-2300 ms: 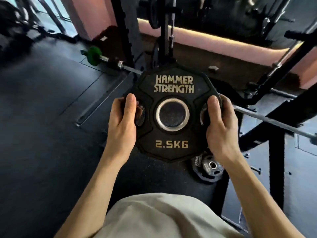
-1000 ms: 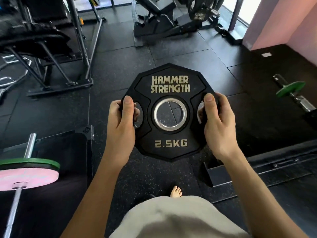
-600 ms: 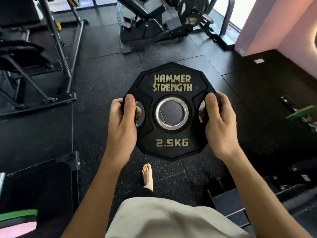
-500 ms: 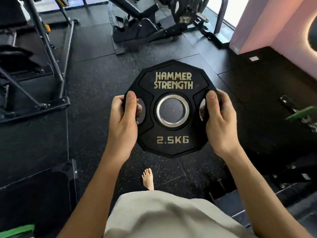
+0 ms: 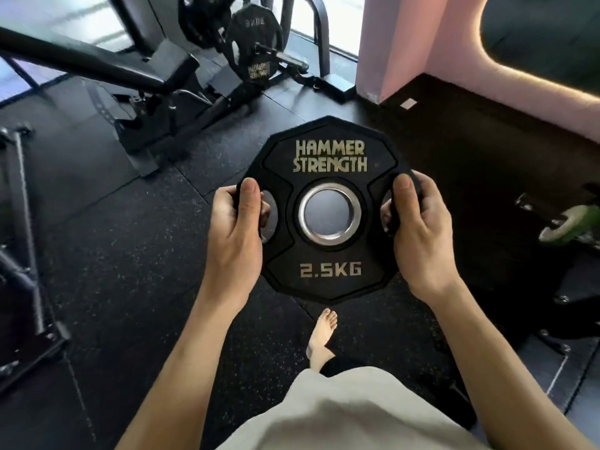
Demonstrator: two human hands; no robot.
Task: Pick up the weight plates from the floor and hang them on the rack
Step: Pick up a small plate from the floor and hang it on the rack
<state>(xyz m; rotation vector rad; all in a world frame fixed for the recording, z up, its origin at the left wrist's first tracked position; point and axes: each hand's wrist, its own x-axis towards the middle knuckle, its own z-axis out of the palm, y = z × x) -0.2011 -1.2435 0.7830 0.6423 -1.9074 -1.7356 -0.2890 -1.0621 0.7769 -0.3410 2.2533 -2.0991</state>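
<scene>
I hold a black 2.5 kg weight plate (image 5: 329, 271) marked HAMMER STRENGTH flat-on in front of me, above the dark rubber floor. My left hand (image 5: 235, 238) grips its left handle slot, thumb on the face. On the other side my right hand (image 5: 420, 235) grips the right slot the same way. Its steel-ringed centre hole faces me. Farther off, at the top of the view, larger black plates (image 5: 255, 40) hang on a machine's pegs (image 5: 282, 56).
A black bench and machine frame (image 5: 139, 79) stretch across the upper left. More black framework (image 5: 22, 241) stands at the left edge. A pink wall pillar (image 5: 389, 43) rises at upper right. A green plate on a bar (image 5: 568, 222) lies at the right. My bare foot (image 5: 323, 336) is below the plate.
My view has swung from the rack and barbell round to the open floor and then toward the machine with hanging plates, which has come nearer. Both hands keep the same grip on the plate.
</scene>
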